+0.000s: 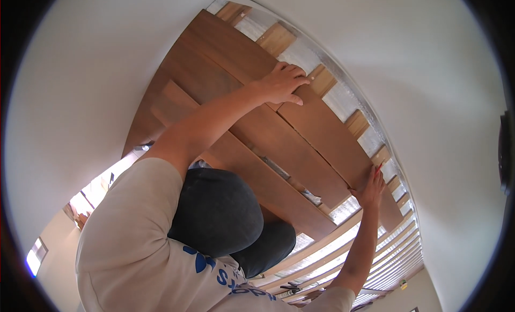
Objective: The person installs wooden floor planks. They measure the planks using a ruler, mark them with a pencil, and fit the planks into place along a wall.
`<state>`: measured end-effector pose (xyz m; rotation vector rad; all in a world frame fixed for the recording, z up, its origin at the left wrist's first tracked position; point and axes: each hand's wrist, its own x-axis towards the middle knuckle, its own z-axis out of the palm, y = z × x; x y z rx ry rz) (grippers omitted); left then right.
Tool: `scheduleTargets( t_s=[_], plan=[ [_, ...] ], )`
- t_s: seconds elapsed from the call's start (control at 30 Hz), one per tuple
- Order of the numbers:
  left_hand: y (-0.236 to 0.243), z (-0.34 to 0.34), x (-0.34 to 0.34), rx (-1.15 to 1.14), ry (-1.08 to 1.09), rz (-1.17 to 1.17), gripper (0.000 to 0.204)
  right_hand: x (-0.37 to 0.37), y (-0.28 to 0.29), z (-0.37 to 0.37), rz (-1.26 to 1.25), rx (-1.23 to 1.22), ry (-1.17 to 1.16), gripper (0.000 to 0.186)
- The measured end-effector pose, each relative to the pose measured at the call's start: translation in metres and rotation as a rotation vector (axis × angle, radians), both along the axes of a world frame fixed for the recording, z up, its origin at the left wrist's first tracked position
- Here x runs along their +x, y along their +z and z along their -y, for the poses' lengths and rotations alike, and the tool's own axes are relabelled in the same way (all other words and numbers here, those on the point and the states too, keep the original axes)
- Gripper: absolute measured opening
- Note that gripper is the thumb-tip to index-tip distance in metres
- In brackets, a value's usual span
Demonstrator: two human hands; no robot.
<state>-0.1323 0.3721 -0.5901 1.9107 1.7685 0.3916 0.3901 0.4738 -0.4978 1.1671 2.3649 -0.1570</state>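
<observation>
My left hand [284, 84] lies on a brown floorboard, near where its end meets another board, with thumb and fingers apart and fingertips by the far edge. Under both hands is this short brown floorboard [327, 137], and a narrow dark seam runs along its near side. Toward its other end, my right hand [369, 189] touches the board and holds a thin red stick [379, 168], perhaps a pencil, between the fingers. A longer brown floorboard [230, 41] lies in the same row, on the left.
My dark-trousered knees [217, 213] rest on the boards. A loose plank [279, 188] lies in front of them, with gaps beside it. Wooden battens [323, 80] over silvery sheeting run along a pale wall [429, 124]. Bare joists [386, 258] extend to the lower right.
</observation>
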Motion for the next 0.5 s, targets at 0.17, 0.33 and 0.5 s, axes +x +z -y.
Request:
scheduleTargets(
  t_s=[0.17, 0.33, 0.5],
  plan=[
    [0.0, -0.003, 0.0, -0.015, -0.013, 0.01, 0.071, -0.001, -0.001, 0.005, 0.016, -0.023, -0.01, 0.14],
    [0.001, -0.003, -0.003, -0.034, -0.007, -0.018, 0.071, 0.003, -0.013, 0.002, 0.011, -0.029, 0.007, 0.143],
    [-0.009, -0.006, 0.005, -0.009, -0.033, -0.024, 0.071, 0.006, -0.01, -0.003, -0.018, -0.078, -0.025, 0.139]
  ],
)
